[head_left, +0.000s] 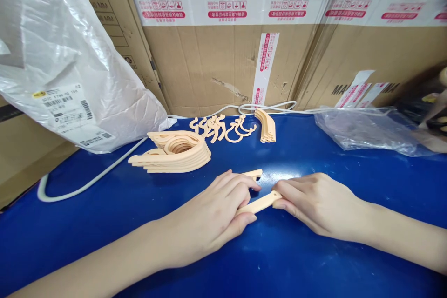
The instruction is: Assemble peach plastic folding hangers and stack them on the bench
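My left hand (218, 212) is wrapped over a beige plastic hanger part (260, 203), its thumb along the near side. One arm of the part, with a small hole at its end, points right. A second beige end (257, 173) shows beyond my left fingers; the middle is hidden under the hand. My right hand (319, 202) is closed in a pinch at the holed end. Whether it also holds a small piece, I cannot make out. Behind my left hand lies a stack of matching beige hanger bodies (181, 160).
Several loose beige hooks (218, 128) and a bundle of short curved arms (267, 125) lie at the back of the blue table (303, 265). A white plastic bag (77, 65) stands left, a clear bag (366, 130) right. A white cable (94, 184) runs behind, before cardboard boxes (209, 65).
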